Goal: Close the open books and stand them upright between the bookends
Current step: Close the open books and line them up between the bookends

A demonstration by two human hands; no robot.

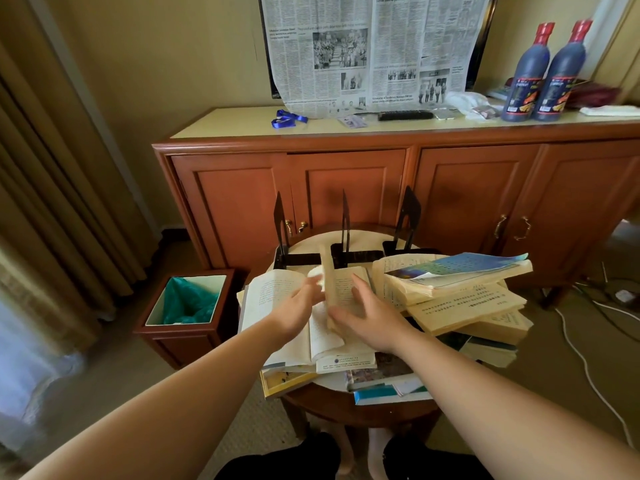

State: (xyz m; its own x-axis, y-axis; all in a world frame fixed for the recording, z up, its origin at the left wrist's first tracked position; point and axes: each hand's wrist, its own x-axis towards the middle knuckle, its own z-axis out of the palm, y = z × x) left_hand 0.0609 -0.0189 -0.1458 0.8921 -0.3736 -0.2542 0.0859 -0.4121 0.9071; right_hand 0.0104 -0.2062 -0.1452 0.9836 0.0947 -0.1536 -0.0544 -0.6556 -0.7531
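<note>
Hands, left [300, 308] and right [369, 315], reach forward with fingers spread over an open book [277, 296], pages blurred between them.

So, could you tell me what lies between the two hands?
In the head view, the open book's rising pages stand between the left hand and right hand.

Matt, yellowed paper pages fill the open book [277, 306] under the left hand [298, 306]; beyond it stand dark, thin metal bookends [344, 230] before the glossy wood cabinet [450, 188].
</note>
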